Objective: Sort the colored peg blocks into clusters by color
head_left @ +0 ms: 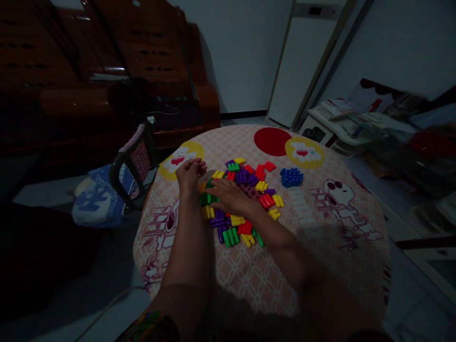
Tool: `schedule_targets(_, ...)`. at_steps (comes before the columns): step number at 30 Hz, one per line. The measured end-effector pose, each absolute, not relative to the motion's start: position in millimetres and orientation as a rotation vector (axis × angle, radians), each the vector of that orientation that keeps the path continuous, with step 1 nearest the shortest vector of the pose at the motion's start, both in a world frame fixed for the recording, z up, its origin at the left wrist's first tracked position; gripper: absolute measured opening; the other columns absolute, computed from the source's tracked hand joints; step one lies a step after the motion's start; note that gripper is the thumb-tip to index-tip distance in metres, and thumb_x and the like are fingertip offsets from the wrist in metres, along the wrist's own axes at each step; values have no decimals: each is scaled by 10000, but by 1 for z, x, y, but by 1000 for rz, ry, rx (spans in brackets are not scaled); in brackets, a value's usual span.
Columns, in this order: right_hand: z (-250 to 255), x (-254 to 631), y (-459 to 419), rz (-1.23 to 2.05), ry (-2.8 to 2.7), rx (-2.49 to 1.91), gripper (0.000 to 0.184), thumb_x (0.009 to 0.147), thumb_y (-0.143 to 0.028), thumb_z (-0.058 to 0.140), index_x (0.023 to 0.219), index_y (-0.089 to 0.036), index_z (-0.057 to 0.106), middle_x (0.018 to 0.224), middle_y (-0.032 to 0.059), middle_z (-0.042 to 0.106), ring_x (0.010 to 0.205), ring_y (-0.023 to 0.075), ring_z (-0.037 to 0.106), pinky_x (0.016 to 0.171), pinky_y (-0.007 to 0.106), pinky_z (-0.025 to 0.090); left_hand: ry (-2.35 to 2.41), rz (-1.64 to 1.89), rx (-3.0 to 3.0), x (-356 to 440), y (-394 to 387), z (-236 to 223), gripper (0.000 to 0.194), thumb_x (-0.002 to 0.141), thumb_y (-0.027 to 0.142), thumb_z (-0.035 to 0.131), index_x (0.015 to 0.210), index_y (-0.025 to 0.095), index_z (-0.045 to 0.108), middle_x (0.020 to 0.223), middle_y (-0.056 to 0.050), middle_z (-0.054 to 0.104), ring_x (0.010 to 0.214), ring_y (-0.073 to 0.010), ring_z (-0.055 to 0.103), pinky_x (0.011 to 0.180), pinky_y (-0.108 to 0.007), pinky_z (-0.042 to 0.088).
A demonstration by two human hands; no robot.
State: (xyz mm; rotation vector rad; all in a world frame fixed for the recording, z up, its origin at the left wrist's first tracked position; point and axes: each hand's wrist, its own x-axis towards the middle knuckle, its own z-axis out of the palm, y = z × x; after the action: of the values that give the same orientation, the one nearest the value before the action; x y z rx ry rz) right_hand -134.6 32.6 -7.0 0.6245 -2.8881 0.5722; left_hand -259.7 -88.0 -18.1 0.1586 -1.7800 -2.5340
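A heap of plastic building blocks (231,235) in green, yellow, red and purple lies in the middle of the round table. Over the heap's left side reaches my right hand (230,195), fingers stretched out and thumb apart, with green blocks (205,198) at its fingertips. I cannot tell whether it grips any of them. My left hand (191,173) is raised beside the heap's left edge, its fingers curled together. Whatever may be inside those fingers is hidden. A purple block (242,177) and a red block (267,201) lie beyond my right hand.
Joined blue blocks (292,177) stand right of the heap on the patterned tablecloth (245,275). A chair (137,166) is close to the table's left edge. Behind it is a wooden sofa (156,61). Papers (333,109) are piled on a white cabinet at right.
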Motion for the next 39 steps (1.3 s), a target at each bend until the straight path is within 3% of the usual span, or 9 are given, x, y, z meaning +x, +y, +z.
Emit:
schedule_targets(3,-8,-125,39,537,-2905,632,385,877,-194,713,1252,-187,624,1314,125,601,1276,278,476,1078,455,378,-1789,-2562,160,-259,-90,-19,138,692,158,595,814,139,657,720,-34,695,602,-102,650,651,-237,551)
schedule_targets(7,-1,-108,71,517,-2930,457,117,864,-125,630,962,-157,686,1040,113,667,1091,264,544,990,415,426,-1772,-2593,165,-259,-89,-21,132,715,152,584,824,136,657,729,-36,692,602,-100,648,650,-235,550)
schedule_targets(11,-3,-108,104,636,-2851,247,208,795,-43,535,801,-180,691,901,85,676,963,238,593,939,381,457,-1800,-2599,148,-260,-87,-25,133,726,146,582,835,135,657,740,-36,692,601,-96,638,670,-246,556)
schedule_targets(14,-12,-119,116,722,-2754,94,326,775,-31,508,955,-185,733,1056,95,704,1056,245,604,1002,415,451,-1823,-2605,172,-259,-86,-26,129,726,144,582,833,133,654,729,-33,687,589,-89,628,669,-247,554)
schedule_targets(18,-17,-125,107,773,-2758,77,394,860,-109,542,1215,-186,694,1299,128,663,1228,262,572,1097,468,408,-1859,-2624,204,-258,-86,-25,121,712,133,583,812,129,651,706,-28,681,567,-83,622,614,-213,529)
schedule_targets(23,-11,-98,84,956,-2815,398,240,879,-111,580,1023,-186,756,1136,99,735,1095,227,662,1001,388,482,-1856,-2617,216,-258,-87,-25,114,721,144,589,816,131,652,713,-24,682,556,-75,617,588,-191,501)
schedule_targets(27,0,-64,96,1075,-2730,343,251,873,-94,541,928,-196,763,1038,69,763,1018,203,691,967,357,500,-1845,-2630,185,-259,-88,-26,106,724,146,600,818,133,646,730,-33,688,575,-86,625,614,-213,510)
schedule_targets(33,18,-27,135,1011,-2645,-54,224,896,-198,565,1007,-180,759,1044,96,771,970,226,712,903,360,526,-1817,-2645,215,-259,-88,-26,106,731,126,572,808,136,643,701,-20,671,550,-84,606,621,-222,513)
schedule_targets(39,6,-11,98,910,-2798,440,262,901,-276,677,1151,-230,741,1235,114,720,1166,269,634,1022,450,474,-1833,-2636,192,-259,-90,-27,106,729,145,603,825,137,647,719,-25,673,578,-87,615,628,-215,516)
